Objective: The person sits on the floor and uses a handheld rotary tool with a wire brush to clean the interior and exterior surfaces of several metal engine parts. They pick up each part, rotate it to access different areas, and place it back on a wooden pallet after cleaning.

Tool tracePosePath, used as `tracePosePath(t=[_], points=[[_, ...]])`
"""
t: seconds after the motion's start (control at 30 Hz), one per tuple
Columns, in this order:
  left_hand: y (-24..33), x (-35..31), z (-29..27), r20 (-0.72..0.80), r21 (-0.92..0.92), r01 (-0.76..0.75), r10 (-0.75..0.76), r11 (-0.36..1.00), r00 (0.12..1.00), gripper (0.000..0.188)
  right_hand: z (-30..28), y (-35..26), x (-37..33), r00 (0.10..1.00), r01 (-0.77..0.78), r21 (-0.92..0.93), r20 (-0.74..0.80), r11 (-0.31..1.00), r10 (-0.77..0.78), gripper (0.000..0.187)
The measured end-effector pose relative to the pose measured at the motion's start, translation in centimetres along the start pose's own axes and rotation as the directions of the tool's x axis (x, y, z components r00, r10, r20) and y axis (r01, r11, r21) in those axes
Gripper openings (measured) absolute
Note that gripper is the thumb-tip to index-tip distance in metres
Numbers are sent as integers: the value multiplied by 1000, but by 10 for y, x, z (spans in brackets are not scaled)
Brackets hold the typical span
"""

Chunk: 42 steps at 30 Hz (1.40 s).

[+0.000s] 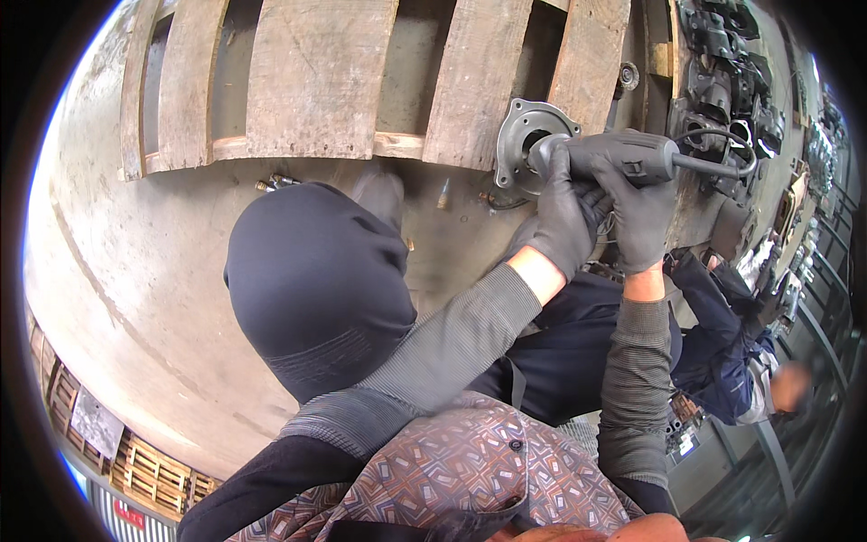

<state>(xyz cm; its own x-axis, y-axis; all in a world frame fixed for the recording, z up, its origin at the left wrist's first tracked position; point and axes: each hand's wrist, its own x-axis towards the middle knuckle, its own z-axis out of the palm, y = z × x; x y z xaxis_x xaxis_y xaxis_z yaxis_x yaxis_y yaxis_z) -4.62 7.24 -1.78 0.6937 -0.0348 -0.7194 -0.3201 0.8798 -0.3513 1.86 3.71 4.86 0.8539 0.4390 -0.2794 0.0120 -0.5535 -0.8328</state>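
Left hand (567, 217), right hand (639, 217): both clasping grey grinder (628, 152) | flanged casting (511, 149): at grinder's head | red sign (129, 514): far from grinder, illegible

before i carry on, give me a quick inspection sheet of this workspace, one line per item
Surface: wooden pallet, spaced slats with gaps between them
Job's things: grey power tool, its head against or just over a round metal flange at the pallet's near edge; contact unclear
Clutter: small metal fittings on the floor
Hands: gloved; left hand on the tool's front, right hand on its rear body
Cables: thick cable from the tool's rear, curving back
Surroundings: dark metal castings and a co-worker to the right
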Motion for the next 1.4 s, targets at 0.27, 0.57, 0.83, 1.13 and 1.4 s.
tracePosePath(t=[0.27, 0.57, 0.83, 1.13, 1.4], points=[[-8, 7, 0, 180, -13, 21, -18, 1000, 984, 82, -2, -8, 3, 991, 123, -85, -49, 989, -127, 46], [-8, 1, 8, 118, -45, 30, -25, 999, 993, 82, -2, -15, 2, 990, 123, -162, -53, 979, -133, 56], [-7, -5, 11, 119, -22, 29, -27, 999, 993, 79, -4, -19, 1, 987, 145, -210, -34, 967, -156, 57], [-5, -11, 15, 80, -11, 19, -18, 1000, 997, 78, -1, -21, -2, 991, 117, -182, -44, 976, -127, 60], [-1, -16, 20, 41, 43, 0, -1, 999, 999, 76, -1, -24, -4, 992, 109, -107, -50, 988, -114, 58]])
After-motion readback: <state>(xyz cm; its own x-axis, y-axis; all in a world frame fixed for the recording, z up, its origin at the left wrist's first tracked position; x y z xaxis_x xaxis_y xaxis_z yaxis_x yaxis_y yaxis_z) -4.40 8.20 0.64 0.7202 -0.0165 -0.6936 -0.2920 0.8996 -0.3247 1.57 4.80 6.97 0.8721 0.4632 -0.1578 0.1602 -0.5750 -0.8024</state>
